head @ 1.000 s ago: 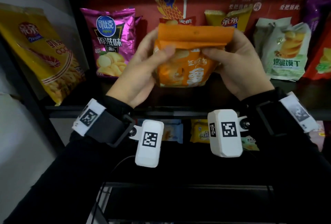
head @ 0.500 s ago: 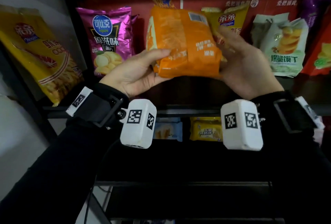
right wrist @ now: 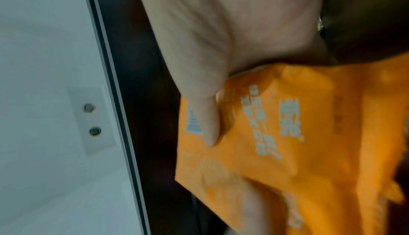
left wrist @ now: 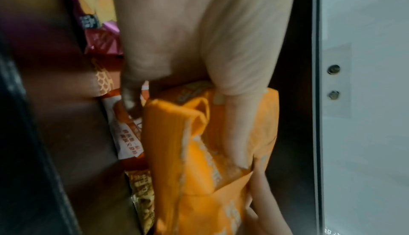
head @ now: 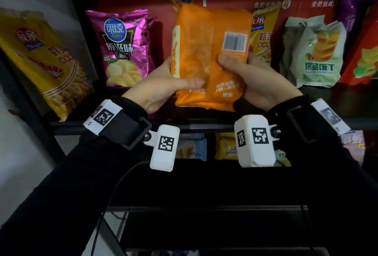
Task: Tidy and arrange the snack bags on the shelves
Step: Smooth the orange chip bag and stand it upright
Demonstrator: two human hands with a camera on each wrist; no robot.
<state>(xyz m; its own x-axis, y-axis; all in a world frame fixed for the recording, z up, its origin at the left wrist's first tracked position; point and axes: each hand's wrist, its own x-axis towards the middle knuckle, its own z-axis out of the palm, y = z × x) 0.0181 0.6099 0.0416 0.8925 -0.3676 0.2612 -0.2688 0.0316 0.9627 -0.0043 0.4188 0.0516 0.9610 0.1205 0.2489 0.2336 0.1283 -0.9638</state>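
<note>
An orange snack bag [head: 210, 57] is held upright in front of the middle shelf, its back with a barcode facing me. My left hand [head: 163, 88] grips its lower left edge, thumb across the back. My right hand [head: 257, 84] grips its lower right side, thumb pressed just under the barcode. The left wrist view shows the orange bag [left wrist: 210, 160] with my thumb lying along it. The right wrist view shows my thumb on the orange bag [right wrist: 287, 142]; that picture is blurred.
On the shelf [head: 204, 121] stand a purple chips bag [head: 122, 47], a yellow bag [head: 262, 35] behind the orange one, a pale green bag [head: 315, 51] and a red bag [head: 364, 51]. A large yellow bag [head: 43, 59] leans at the far left. Small packets [head: 226, 147] lie on the shelf below.
Both hands have turned the orange bag over and stood it upright: its front faced me a second ago, now its back with the barcode does. The bag rose slightly.
</note>
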